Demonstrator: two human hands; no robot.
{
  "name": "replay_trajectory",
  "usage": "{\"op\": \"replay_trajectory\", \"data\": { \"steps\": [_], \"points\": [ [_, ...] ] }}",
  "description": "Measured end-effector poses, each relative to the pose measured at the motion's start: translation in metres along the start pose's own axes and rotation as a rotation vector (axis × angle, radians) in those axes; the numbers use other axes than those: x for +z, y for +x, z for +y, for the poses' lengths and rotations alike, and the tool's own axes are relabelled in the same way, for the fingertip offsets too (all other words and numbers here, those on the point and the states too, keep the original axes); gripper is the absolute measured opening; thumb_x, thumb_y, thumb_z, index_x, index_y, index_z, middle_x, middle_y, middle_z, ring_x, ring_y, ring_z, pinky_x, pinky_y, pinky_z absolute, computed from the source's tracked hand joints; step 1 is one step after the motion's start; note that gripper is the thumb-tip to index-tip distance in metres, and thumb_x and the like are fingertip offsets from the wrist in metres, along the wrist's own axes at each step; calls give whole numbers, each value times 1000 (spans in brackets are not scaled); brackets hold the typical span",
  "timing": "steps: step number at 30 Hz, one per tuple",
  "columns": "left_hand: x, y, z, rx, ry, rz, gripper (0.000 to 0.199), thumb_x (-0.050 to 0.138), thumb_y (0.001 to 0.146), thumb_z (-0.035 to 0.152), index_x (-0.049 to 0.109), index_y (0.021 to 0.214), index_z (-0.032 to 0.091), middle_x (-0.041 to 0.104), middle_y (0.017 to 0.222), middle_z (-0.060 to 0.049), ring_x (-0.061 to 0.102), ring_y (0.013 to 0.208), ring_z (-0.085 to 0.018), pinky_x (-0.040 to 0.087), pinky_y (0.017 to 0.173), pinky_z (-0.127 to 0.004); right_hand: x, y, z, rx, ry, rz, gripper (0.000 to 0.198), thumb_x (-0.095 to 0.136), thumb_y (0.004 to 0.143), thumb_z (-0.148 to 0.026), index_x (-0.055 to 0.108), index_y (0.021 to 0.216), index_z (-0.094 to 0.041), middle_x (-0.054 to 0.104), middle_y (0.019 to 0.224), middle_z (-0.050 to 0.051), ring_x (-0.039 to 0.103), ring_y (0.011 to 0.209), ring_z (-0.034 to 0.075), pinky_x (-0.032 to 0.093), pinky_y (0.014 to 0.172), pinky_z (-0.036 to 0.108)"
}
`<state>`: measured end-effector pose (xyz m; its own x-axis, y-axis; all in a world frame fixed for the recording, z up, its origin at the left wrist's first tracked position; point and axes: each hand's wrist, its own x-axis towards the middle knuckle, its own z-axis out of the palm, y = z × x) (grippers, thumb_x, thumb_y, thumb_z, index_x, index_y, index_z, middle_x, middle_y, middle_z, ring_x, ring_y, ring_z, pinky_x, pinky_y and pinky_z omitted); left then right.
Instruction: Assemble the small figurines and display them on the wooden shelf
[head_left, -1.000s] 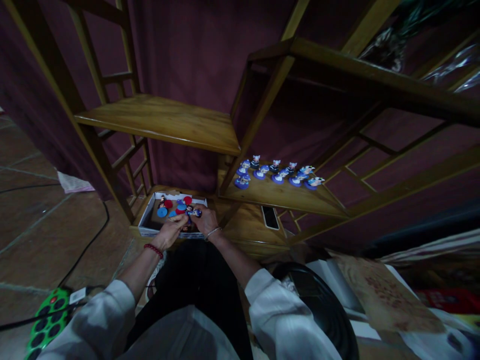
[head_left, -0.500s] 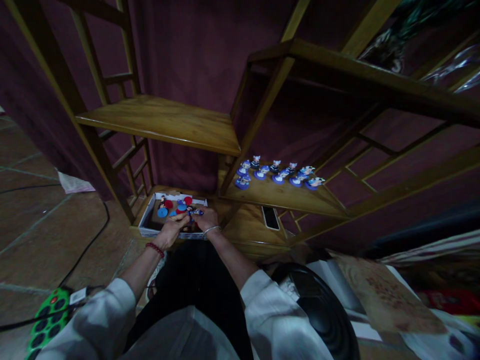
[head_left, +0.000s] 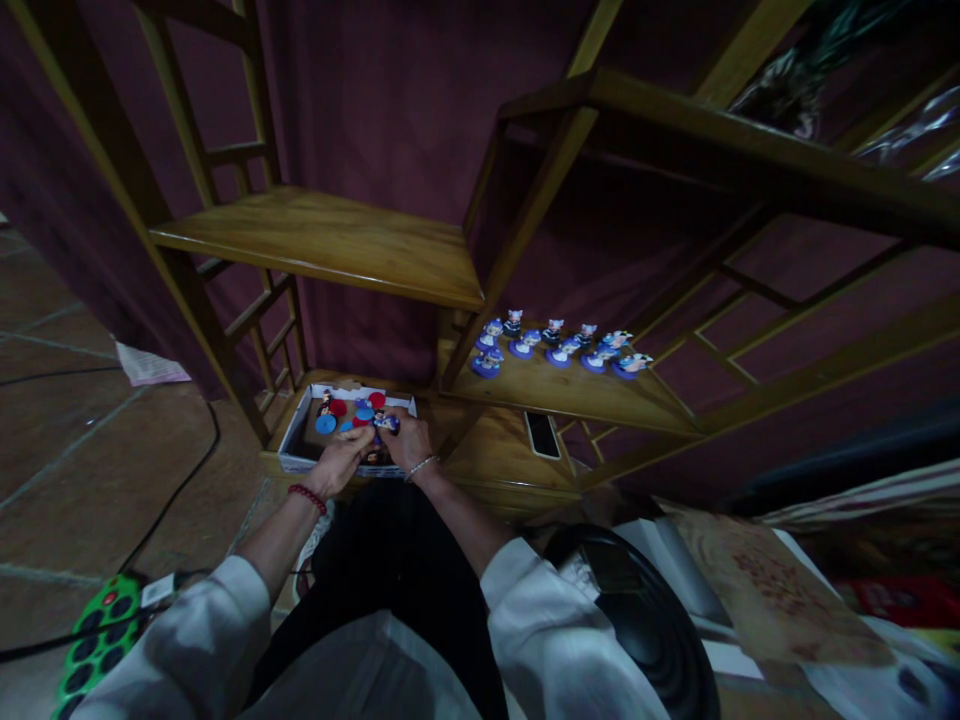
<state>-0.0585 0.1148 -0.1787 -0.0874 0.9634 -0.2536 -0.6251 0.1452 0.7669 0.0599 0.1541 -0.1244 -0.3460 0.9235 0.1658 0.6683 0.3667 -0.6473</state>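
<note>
One wooden rack [head_left: 315,240] bears the open box [head_left: 300,464]. Over the box's right part, the left hand [head_left: 341,462] and the right hand [head_left: 409,442] are both pinched closed. Right of the box lies a phone [head_left: 541,435]. One doll [head_left: 387,423], above the box, is gripped by both hands; other figures [head_left: 562,352] stand higher, right of the box; colored discs [head_left: 325,424] lie inside the box

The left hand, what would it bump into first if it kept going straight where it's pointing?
The left hand would first meet the small figure right at its fingertips, then probably the right hand just past it, though depth is hard to judge here.
</note>
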Motion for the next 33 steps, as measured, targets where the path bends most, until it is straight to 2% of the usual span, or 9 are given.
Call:
{"op": "replay_trajectory", "data": {
  "steps": [7, 15, 17, 21, 26, 29, 33],
  "points": [
    [4, -2, 4, -1, -94, 27, 20, 77, 56, 23, 67, 68, 10, 66, 72, -3, 59, 66, -9, 49, 64, -20, -6, 2, 2, -151, -6, -44, 20, 55, 75, -19, 58, 94, -23, 66, 87, 0, 60, 76, 14, 45, 72, 22],
    [8, -5, 7, -29, -107, 42, 19, 76, 56, 22, 66, 67, 11, 65, 71, -2, 59, 65, -9, 49, 62, -20, -8, 4, 10, -245, -22, -62, 23, 55, 74, -19, 58, 97, -22, 65, 91, 2, 59, 80, 14, 44, 76, 24],
    [9, -4, 7, -22, -105, 55, 20, 78, 54, 22, 66, 66, 11, 65, 70, -2, 58, 64, -9, 48, 61, -19, -7, 4, 8, -207, 3, -48, 22, 55, 74, -19, 59, 95, -22, 66, 88, 1, 60, 78, 14, 45, 75, 24],
    [8, -3, 7, -6, -73, 50, 22, 79, 50, 23, 67, 64, 10, 65, 66, -3, 57, 61, -8, 47, 59, -18, -3, 3, 5, -38, 75, -26, 20, 57, 71, -21, 61, 90, -21, 67, 81, 0, 60, 68, 13, 46, 69, 23],
    [6, -3, 7, 8, -42, 33, 23, 79, 49, 26, 66, 60, 11, 63, 60, -2, 56, 57, -8, 47, 57, -18, 4, 4, 7, 113, 202, -6, 19, 60, 66, -22, 63, 85, -22, 67, 81, -2, 61, 72, 13, 48, 69, 22],
    [5, -2, 6, 14, -21, 17, 21, 78, 51, 26, 65, 58, 11, 63, 59, -2, 57, 58, -9, 47, 58, -19, 7, 4, 9, 146, 220, 7, 20, 61, 66, -23, 63, 86, -21, 67, 81, -1, 62, 74, 13, 48, 70, 22],
    [5, -1, 5, -2, -10, 18, 20, 77, 54, 26, 66, 60, 10, 64, 60, -3, 56, 57, -9, 47, 59, -20, 8, 4, 9, 124, 98, 4, 19, 59, 68, -23, 63, 87, -23, 67, 78, -1, 62, 70, 14, 47, 68, 23]
  ]
}}
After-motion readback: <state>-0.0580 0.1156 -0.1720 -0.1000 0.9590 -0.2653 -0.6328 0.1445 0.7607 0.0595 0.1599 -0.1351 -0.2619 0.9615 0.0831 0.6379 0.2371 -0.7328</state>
